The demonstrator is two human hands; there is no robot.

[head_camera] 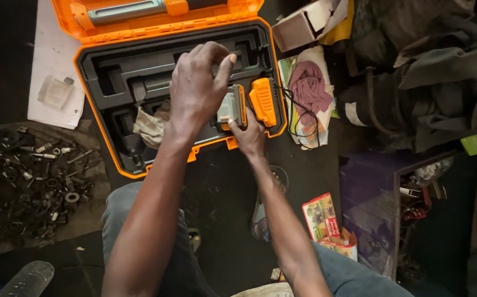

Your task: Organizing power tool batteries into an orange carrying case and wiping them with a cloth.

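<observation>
An open orange tool case [101,118] with a black moulded insert lies on the floor in front of me. My left hand [197,91] hovers over the middle of the insert, fingers curled, its thumb and fingertips on the top of a grey-and-orange battery pack [233,107]. My right hand [248,135] grips the same battery pack from below, at the case's near right edge. A second orange battery or charger [262,100] sits in the slot right beside it. A crumpled beige rag [150,125] lies in the insert under my left wrist.
A pile of nuts, bolts and washers [29,176] lies at the left on a dark cloth. White paper with a small clear container [56,91] lies left of the case. Purple cloth [310,88], black cable, dark clothing [425,71] and a small printed packet [321,215] lie at the right.
</observation>
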